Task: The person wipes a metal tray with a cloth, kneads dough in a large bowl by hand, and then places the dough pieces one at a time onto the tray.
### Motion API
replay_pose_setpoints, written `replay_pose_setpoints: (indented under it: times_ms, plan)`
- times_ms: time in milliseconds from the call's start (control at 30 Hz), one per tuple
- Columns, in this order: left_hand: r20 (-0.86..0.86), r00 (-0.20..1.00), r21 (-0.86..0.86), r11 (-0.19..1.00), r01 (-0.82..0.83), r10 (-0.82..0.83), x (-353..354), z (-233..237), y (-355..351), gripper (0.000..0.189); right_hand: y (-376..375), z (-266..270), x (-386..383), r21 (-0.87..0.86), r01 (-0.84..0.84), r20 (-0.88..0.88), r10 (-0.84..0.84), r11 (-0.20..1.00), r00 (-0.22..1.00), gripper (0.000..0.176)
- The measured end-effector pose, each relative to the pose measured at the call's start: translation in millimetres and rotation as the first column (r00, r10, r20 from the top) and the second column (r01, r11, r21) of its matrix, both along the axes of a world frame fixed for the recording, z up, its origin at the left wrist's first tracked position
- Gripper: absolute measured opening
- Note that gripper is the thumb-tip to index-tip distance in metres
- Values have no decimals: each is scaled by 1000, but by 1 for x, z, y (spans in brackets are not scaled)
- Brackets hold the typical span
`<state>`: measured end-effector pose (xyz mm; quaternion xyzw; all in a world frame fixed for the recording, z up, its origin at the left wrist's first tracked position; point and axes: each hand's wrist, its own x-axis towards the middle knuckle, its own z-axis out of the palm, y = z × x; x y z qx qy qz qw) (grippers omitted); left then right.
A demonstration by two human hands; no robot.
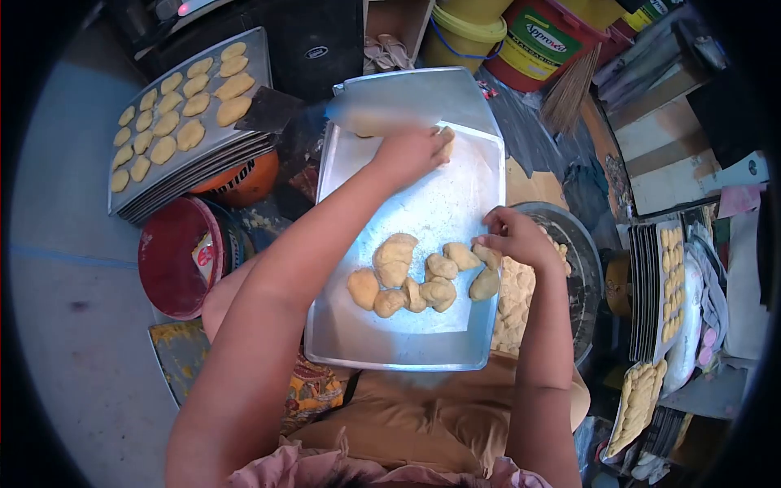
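A metal baking tray (407,350) lies across my lap. Near its far end my left hand (413,154) has its fingers closed around a small piece of dough (446,145). Just beyond that hand is a rolling pin (382,118) with a blue handle, smeared by motion, and a bit of dough shows under it. My right hand (521,237) is at the tray's right edge, fingers apart, thumb right above a dough piece (488,257). Several more dough lumps (396,254) sit grouped on the near half of the tray, the largest toward the left.
Stacked trays (183,114) with flattened dough stand at the upper left, above a red bucket (175,256). A large round basin (582,285) and many dough pieces (514,301) are at my right. More stacked trays (651,293) stand farther right. Tubs (537,45) line the back.
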<state>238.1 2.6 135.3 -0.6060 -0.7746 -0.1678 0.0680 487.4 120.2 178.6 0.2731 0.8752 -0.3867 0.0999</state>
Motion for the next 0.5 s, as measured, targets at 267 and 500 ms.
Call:
replay_pose_setpoints:
  times_ms: [267, 500]
  plan:
    - [-110, 987, 98, 989, -108, 119, 13, -11, 15, 41, -5, 8, -20, -12, -148, 21, 149, 989, 989, 35]
    - [240, 965, -83, 993, -90, 107, 33, 45, -39, 39, 35, -18, -71, -135, 357, -614, -361, 924, 702, 26]
